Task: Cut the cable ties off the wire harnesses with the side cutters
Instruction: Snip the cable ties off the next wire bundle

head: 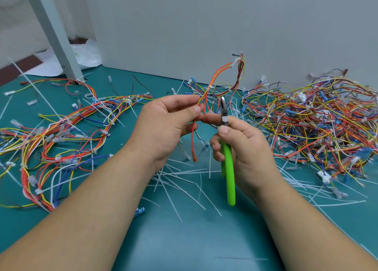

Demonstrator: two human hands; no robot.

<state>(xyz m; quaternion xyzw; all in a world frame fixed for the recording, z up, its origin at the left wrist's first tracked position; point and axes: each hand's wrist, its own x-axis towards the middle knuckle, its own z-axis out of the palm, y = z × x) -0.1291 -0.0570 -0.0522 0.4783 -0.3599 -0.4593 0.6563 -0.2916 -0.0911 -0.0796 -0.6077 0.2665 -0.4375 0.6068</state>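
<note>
While the left hand pinches a slim harness of red, orange and yellow wires at mid-frame, the right hand grips green-handled steel side cutters, nose up just beside those wires. A white cable tie binds the harness above the left thumb. Loose white tie strips litter the teal mat below.

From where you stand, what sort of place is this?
Likely a workbench in a wiring assembly or rework shop: a teal mat heaped with coloured wire harnesses, strewn with cut white cable ties, the right hand gripping green-handled side cutters while the left hand holds a raised harness.
</note>
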